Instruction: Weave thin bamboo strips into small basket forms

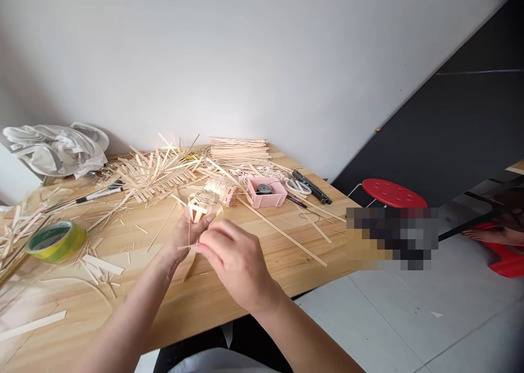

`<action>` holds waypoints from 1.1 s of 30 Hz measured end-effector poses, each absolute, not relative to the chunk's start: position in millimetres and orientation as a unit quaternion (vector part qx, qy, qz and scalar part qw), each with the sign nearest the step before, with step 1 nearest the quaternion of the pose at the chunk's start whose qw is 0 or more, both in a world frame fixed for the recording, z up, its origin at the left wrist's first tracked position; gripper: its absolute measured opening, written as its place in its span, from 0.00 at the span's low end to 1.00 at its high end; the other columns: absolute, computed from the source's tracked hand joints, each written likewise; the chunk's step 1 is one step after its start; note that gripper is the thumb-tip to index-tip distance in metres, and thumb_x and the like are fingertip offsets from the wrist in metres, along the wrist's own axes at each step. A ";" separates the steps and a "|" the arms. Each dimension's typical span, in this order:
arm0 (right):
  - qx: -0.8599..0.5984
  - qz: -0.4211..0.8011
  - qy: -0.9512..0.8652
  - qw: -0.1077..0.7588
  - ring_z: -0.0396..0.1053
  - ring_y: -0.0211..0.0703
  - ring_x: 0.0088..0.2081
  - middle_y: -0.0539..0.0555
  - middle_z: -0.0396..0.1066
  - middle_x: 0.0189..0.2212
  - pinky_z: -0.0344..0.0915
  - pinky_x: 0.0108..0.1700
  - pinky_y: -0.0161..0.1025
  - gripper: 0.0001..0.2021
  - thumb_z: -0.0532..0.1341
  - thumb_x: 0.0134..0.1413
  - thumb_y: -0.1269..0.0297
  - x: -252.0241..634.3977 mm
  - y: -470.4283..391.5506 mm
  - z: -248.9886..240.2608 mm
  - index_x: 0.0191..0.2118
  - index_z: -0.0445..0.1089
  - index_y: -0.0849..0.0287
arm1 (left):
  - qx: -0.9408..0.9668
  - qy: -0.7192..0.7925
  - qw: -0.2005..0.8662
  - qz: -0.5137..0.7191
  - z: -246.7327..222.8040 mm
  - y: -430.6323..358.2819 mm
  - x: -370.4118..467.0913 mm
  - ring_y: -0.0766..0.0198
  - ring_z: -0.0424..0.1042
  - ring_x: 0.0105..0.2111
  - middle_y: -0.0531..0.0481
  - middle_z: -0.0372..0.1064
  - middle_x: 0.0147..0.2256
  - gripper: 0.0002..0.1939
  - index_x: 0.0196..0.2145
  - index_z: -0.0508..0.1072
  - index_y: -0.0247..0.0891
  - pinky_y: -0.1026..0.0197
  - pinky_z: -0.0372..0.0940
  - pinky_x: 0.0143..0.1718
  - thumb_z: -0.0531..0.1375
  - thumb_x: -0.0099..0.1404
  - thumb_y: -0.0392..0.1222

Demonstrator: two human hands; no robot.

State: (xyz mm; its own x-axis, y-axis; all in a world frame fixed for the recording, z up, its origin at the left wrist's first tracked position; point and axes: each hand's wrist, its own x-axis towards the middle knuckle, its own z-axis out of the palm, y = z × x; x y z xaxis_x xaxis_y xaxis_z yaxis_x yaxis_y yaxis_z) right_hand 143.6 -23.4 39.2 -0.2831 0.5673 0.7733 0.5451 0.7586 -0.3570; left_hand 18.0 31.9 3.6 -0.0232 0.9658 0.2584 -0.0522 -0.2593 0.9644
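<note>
L hand (186, 235) clamped round small woven piece (198, 216), over mid table (282, 264); R hand (235, 255) pinches thin strip (185, 247), nearer. Risk: strip may snap if pulled hard; piece may skew if L grip slackens.

No readable text, labels, numbers or signs anywhere.

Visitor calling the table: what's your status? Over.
Left hand: holding small woven piece. Right hand: pinching thin strip. Pink box beyond, rightward; loose strips scattered about.
</note>
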 end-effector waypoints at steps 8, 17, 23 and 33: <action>-0.434 0.171 -0.731 0.498 0.60 0.32 0.25 0.46 0.63 0.21 0.56 0.28 0.30 0.08 0.57 0.52 0.72 165.3 -18.6 53.9 0.23 0.66 0.59 | 0.575 0.422 0.444 0.542 3.2 34.7 18.2 0.67 0.64 0.29 0.53 0.66 0.29 0.12 0.34 0.65 0.39 0.63 0.61 0.36 0.62 0.51 0.41; -0.476 0.199 -0.720 0.464 0.57 0.34 0.23 0.45 0.60 0.18 0.53 0.26 0.31 0.09 0.56 0.48 0.73 163.5 -9.5 49.9 0.21 0.62 0.59 | 0.572 0.421 0.409 0.572 20.0 32.0 26.1 0.62 0.68 0.41 0.48 0.68 0.40 0.19 0.37 0.63 0.40 0.60 0.59 0.46 0.64 0.48 0.39; -0.480 0.200 -0.718 0.463 0.56 0.33 0.24 0.45 0.58 0.18 0.51 0.27 0.31 0.09 0.55 0.49 0.74 163.3 -4.8 46.4 0.20 0.60 0.59 | 0.557 0.452 0.381 0.583 20.8 33.1 26.4 0.62 0.68 0.39 0.49 0.68 0.37 0.23 0.39 0.60 0.41 0.59 0.60 0.44 0.65 0.46 0.39; -0.492 0.194 -0.713 0.461 0.55 0.34 0.23 0.45 0.57 0.18 0.50 0.27 0.31 0.09 0.55 0.49 0.73 160.3 -0.6 46.2 0.20 0.61 0.59 | 0.552 0.450 0.365 0.599 19.5 32.8 26.7 0.63 0.68 0.39 0.51 0.68 0.36 0.18 0.38 0.60 0.42 0.60 0.61 0.43 0.61 0.49 0.36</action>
State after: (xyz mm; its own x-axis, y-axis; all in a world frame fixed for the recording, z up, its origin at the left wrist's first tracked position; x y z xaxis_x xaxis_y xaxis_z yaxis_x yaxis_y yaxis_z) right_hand 160.3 -0.6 46.2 -0.0916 0.8800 0.4661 0.5213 0.4411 -0.7305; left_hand 26.7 32.8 19.5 -0.1232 0.9346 0.3337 0.0593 -0.3288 0.9426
